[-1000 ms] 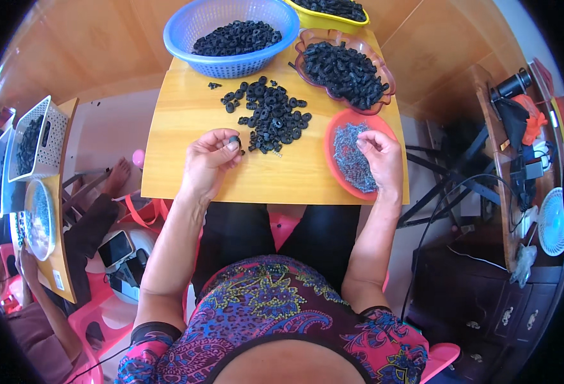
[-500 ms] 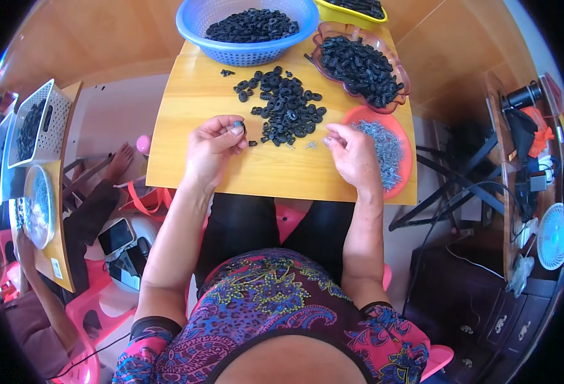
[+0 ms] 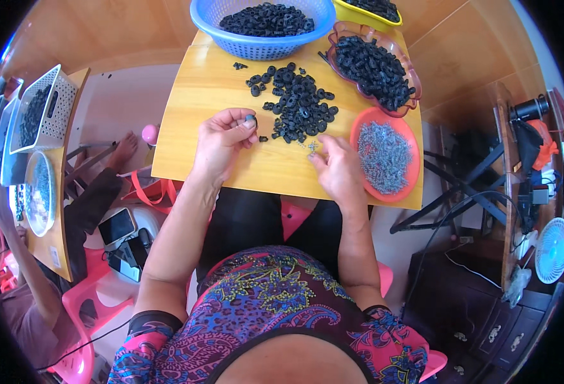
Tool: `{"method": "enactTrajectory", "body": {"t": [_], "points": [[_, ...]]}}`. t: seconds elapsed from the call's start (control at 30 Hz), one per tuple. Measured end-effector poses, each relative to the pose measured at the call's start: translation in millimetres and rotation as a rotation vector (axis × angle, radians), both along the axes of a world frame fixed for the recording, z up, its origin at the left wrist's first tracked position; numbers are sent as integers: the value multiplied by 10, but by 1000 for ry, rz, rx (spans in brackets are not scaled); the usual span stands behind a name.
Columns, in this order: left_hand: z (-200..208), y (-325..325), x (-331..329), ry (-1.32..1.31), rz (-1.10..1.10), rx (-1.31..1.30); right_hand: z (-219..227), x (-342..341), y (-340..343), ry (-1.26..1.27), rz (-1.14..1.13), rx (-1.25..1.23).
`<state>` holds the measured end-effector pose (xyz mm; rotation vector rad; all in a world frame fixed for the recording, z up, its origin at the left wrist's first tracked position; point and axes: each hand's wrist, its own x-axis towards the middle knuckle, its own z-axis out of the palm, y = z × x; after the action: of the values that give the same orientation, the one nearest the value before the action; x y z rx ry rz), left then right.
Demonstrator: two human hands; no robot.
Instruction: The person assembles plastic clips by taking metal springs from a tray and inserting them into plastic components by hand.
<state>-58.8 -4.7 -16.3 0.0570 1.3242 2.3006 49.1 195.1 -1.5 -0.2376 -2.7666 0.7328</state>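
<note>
My left hand [image 3: 223,144] pinches a small black plastic part [image 3: 251,120] between thumb and forefinger, just above the yellow wooden table [image 3: 186,121]. Much of that part is hidden by the fingers. The right hand [image 3: 341,168] is low over the table, thumb and forefinger apart beside a few tiny silver screws [image 3: 313,146]. Beyond both hands lies a loose pile of black plastic parts [image 3: 298,105], mostly round or ring-like. One small black piece [image 3: 263,139] lies apart, near my left fingertips. Right of my right hand stands an orange-red dish [image 3: 416,157] full of small silver screws [image 3: 384,157].
A blue basket [image 3: 263,46], a reddish scalloped tray [image 3: 415,96] and a yellow container [image 3: 365,19] hold black parts along the far side. At left, another person's arm [image 3: 29,259] is beside a second table [image 3: 58,240] with a white basket [image 3: 55,115].
My right hand has moved left, away from the screw dish, to the loose screws on the table. The left hand still holds the black part. The whole view has shifted slightly.
</note>
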Motion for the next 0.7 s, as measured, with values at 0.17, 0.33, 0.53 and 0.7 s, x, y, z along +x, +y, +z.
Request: {"method": "enactTrajectory", "body": {"t": [0.17, 0.33, 0.53, 0.7], "points": [[-3, 11, 26, -3, -6, -13, -136, -36, 49, 99, 25, 13], [36, 16, 30, 26, -26, -15, -58, -77, 52, 256, 26, -371], [54, 163, 224, -47, -242, 113, 124, 46, -79, 100, 65, -1035], [103, 297, 391, -99, -297, 81, 127, 68, -189, 111, 113, -1183]]}}
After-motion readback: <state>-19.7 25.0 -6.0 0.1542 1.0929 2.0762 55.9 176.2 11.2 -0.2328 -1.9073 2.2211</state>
